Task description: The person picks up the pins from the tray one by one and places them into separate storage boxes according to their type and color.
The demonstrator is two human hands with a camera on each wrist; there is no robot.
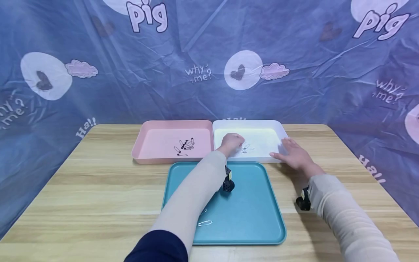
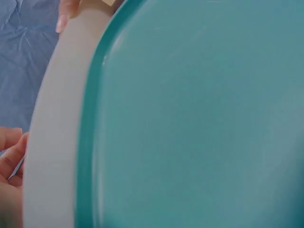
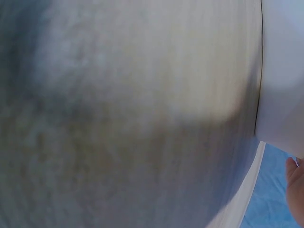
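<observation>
My left hand (image 1: 231, 141) is over the left part of the white tray (image 1: 226, 124), its fingers curled. In the left wrist view, its fingers (image 2: 12, 154) pinch a thin, pale safety pin (image 2: 17, 168), mostly hidden by the hand. Several silvery safety pins (image 1: 247, 147) lie in the white tray just right of that hand. My right hand (image 1: 294, 153) rests at the white tray's right rim with fingers extended and thumb apart. Black safety pins (image 1: 187, 145) lie clustered in the pink tray (image 1: 157, 143).
A teal tray (image 1: 252, 207) lies in front of the two others, partly under my left forearm. Silvery safety pins (image 1: 205, 223) lie in it beside the sleeve. All three trays are on the wooden table (image 1: 98, 189), with a blue printed cloth (image 1: 183, 94) behind.
</observation>
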